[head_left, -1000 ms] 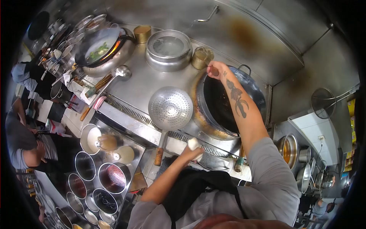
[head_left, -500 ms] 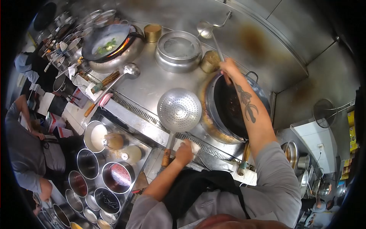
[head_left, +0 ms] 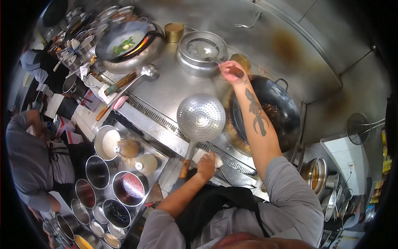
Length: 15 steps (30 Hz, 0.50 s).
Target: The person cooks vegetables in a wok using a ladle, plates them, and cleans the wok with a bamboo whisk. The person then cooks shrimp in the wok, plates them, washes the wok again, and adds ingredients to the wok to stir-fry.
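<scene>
My right hand (head_left: 232, 73) is closed round the wooden-ended handle of a ladle (head_left: 214, 60), whose bowl dips into the round metal pot (head_left: 182, 55) of water. Under my tattooed forearm sits a dark wok (head_left: 286, 108) with some brown bits inside. My left hand (head_left: 205, 165) is closed on a white cloth (head_left: 218, 162) at the counter's front edge. Beside it lies a large perforated strainer (head_left: 201, 117), its wooden handle pointing toward me.
At the far left, another wok (head_left: 101, 53) holds pale liquid and greens over a flame. A second ladle (head_left: 149, 71) lies on the steel counter. Several sauce pots (head_left: 98, 172) and two bottles stand at lower left. A co-worker (head_left: 31, 162) stands beyond them.
My right hand has brought the ladle down and left, from above the right wok into the water pot. The right wok shows more now. My left hand stays by the cloth.
</scene>
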Tool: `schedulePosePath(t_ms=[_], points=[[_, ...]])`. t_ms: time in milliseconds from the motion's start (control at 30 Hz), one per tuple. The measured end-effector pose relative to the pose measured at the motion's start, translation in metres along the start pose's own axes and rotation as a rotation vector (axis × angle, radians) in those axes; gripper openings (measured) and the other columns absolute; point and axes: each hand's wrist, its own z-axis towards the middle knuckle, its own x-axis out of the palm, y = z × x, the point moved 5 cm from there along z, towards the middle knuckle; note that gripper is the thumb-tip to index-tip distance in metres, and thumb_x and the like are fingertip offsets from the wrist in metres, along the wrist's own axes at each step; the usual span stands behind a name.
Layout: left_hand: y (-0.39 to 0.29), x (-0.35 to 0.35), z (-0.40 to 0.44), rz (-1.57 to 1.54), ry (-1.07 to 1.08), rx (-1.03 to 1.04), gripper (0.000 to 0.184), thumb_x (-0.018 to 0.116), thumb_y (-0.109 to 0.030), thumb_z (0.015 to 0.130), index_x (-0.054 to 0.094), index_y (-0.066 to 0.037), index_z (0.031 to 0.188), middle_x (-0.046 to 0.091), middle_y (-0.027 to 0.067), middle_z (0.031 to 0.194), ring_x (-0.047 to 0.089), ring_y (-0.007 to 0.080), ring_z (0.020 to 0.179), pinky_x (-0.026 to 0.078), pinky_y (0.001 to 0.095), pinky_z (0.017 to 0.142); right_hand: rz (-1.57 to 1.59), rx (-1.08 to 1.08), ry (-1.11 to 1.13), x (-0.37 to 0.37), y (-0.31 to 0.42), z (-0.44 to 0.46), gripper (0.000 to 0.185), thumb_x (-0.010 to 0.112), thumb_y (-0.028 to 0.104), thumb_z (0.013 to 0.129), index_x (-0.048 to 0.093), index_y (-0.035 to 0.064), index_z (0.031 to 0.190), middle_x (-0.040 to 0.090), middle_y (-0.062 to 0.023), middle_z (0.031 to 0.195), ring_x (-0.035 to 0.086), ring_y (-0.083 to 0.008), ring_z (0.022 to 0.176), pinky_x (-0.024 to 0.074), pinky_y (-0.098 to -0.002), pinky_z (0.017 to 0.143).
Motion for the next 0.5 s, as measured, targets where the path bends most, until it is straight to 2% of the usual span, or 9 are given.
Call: schedulePosePath(t_ms=[33,67,233,300,367,500], points=[[-0.001,0.0,0.0,0.012,0.011,0.01,0.056,0.059,-0.018,0.079,0.042,-0.001,0.129,0.055,0.0127,0.092,0.062,0.0238,0.076,0.054,0.0296,0.058,0.04,0.041,0.007,0.005,0.001,-0.007,0.051,0.056,-0.007,0.076,0.032,-0.0128,0.121,0.048,-0.0042,0.077,0.054,-0.0143,0.06,0.0406,-0.0275,0.053],[-0.001,0.0,0.001,0.0,0.034,-0.002,0.058,0.06,-0.019,0.078,0.041,-0.001,0.129,0.055,0.0131,0.093,0.062,0.0242,0.077,0.054,0.0307,0.058,0.06,-0.016,0.034,0.005,0.004,-0.021,0.06,0.054,-0.005,0.079,0.019,-0.0153,0.127,0.047,-0.0049,0.079,0.054,-0.0135,0.058,0.0408,-0.0282,0.052],[-0.003,-0.008,0.004,0.011,0.148,-0.027,0.068,0.067,-0.021,0.071,0.039,-0.001,0.13,0.054,0.0144,0.096,0.061,0.0275,0.086,0.054,0.0359,0.063,0.023,0.033,0.08,0.026,0.021,-0.118,0.047,0.047,0.0,0.086,0.025,-0.0143,0.125,0.046,-0.0044,0.081,0.053,-0.0102,0.059,0.0414,-0.0269,0.052],[-0.005,-0.012,0.003,0.03,0.123,-0.03,0.079,0.07,-0.023,0.069,0.034,-0.001,0.136,0.053,0.0164,0.099,0.059,0.0299,0.09,0.054,0.0383,0.068,0.024,0.066,0.109,0.036,0.024,-0.168,0.046,0.046,0.002,0.087,0.026,-0.0136,0.125,0.046,-0.0043,0.081,0.053,-0.0101,0.06,0.0415,-0.0269,0.053],[-0.016,-0.051,-0.001,0.077,0.1,-0.041,0.084,0.071,-0.025,0.07,0.03,0.0,0.139,0.053,0.0178,0.1,0.058,0.03,0.092,0.053,0.0382,0.07,-0.053,0.029,0.081,0.033,0.032,-0.217,0.043,0.045,0.005,0.088,0.028,-0.012,0.124,0.046,-0.0037,0.081,0.053,-0.0097,0.06,0.041,-0.0269,0.052],[-0.042,-0.113,-0.036,-0.152,-0.059,0.028,0.09,0.073,-0.027,0.068,0.028,0.001,0.141,0.053,0.0212,0.102,0.056,0.0336,0.093,0.051,0.0422,0.072,-0.12,0.001,-0.056,0.023,0.033,-0.325,0.039,0.047,0.007,0.089,0.033,-0.0072,0.122,0.048,-0.0021,0.078,0.053,-0.0082,0.059,0.0395,-0.0256,0.049]])
